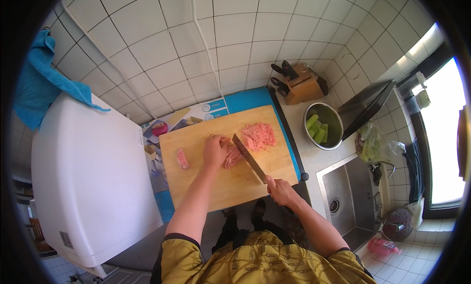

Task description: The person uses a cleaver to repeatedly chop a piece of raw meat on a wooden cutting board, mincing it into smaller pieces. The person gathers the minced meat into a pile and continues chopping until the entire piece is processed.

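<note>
My right hand [282, 191] grips the handle of a kitchen knife [251, 159], whose blade points away over a wooden cutting board [206, 190]. Left of the blade, my left hand [215, 150] rests with curled fingers against a bundle of sliced raw meat [232, 157]. The blade lies along the right side of that bundle. Beyond it, a heap of finely diced meat [258, 136] is spread near the board's far right corner. One separate strip of raw meat [182, 159] lies on the left part of the board.
A metal bowl [335, 116] of cut green vegetable pieces [318, 129] stands on the right counter, beside a knife block [303, 86]. Nearer is a steel sink [347, 206]. A white appliance [92, 181] with a blue towel [55, 74] on top bounds the left side.
</note>
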Demonstrator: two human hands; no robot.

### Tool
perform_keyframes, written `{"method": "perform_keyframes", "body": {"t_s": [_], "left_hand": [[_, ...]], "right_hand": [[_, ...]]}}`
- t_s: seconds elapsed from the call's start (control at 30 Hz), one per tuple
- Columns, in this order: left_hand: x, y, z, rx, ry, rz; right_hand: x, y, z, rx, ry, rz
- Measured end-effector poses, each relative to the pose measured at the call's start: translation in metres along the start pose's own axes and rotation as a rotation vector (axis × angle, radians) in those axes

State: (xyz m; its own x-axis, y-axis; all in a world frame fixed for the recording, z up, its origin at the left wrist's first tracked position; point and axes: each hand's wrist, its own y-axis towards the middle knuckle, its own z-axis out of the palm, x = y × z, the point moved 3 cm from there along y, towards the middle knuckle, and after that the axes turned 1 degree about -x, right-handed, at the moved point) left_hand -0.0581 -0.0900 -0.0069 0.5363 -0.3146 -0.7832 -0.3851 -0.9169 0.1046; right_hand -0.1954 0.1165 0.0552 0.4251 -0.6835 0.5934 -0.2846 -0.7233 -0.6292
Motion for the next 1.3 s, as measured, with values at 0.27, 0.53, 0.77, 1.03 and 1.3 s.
{"method": "perform_keyframes", "body": {"t_s": [0.27,0.53,0.77,1.03,1.3], "left_hand": [[-0.005,0.024,-0.007,0.211,0.21,0.027],[-0.001,-0.011,-0.024,0.277,0.153,-0.033],[-0.008,-0.027,-0.024,0.187,0.176,-0.034],[-0.021,-0.037,-0.021,-0.094,0.068,-0.007],[-0.017,-0.052,-0.001,-0.022,-0.125,0.223]], "right_hand": [[-0.002,-0.002,0.003,-0.009,0.045,0.004],[-0.005,-0.001,0.006,0.01,0.079,0.081],[-0.009,0.002,0.008,-0.004,0.035,0.062],[-0.008,0.001,0.008,0.01,0.041,0.052],[-0.008,0.001,0.008,0.001,0.032,0.047]]}}
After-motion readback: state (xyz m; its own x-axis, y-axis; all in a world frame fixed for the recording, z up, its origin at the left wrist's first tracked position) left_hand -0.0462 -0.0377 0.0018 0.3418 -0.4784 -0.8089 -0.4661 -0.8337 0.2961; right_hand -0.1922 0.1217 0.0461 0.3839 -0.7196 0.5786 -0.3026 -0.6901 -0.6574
